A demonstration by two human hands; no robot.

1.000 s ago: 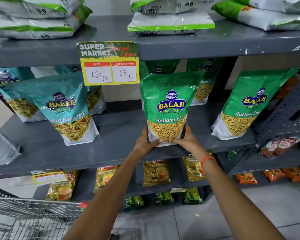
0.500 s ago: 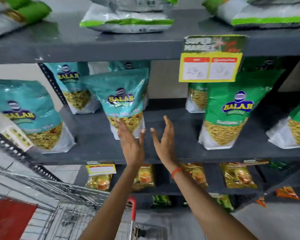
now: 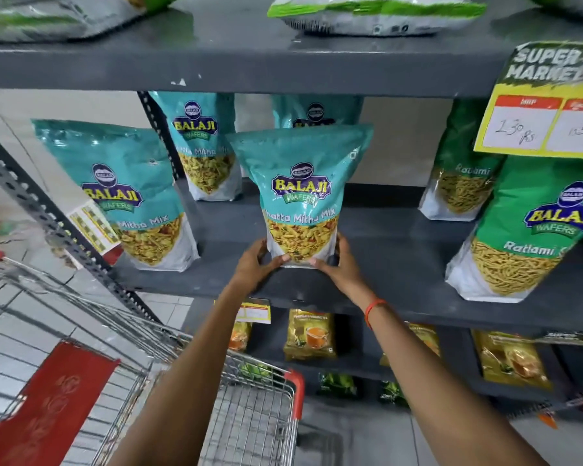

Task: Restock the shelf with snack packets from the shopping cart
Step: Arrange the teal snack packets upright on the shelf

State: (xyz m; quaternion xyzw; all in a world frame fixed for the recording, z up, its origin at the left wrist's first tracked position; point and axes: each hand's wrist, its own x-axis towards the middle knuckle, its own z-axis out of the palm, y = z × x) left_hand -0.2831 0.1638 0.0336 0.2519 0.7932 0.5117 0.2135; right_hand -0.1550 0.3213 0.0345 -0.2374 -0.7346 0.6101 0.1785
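A teal Khatta Mitha Mix packet (image 3: 301, 193) stands upright on the grey middle shelf (image 3: 384, 264). My left hand (image 3: 254, 264) grips its lower left corner and my right hand (image 3: 338, 265) grips its lower right corner. More teal packets (image 3: 132, 196) stand to the left and behind. Green Ratlami Sev packets (image 3: 525, 230) stand to the right. The wire shopping cart (image 3: 243, 408) with a red handle is below my arms; I see no packets in the part shown.
A yellow price tag (image 3: 538, 105) hangs from the upper shelf edge at right. White and green packets (image 3: 374, 13) lie on the top shelf. Yellow tea packets (image 3: 310, 334) fill the lower shelf. A perforated metal upright (image 3: 48, 216) slants at left.
My hands let go of the green Ratlami Sev packet, moved left with open palms, and now hold the teal Khatta Mitha Mix packet. The view shifted left.
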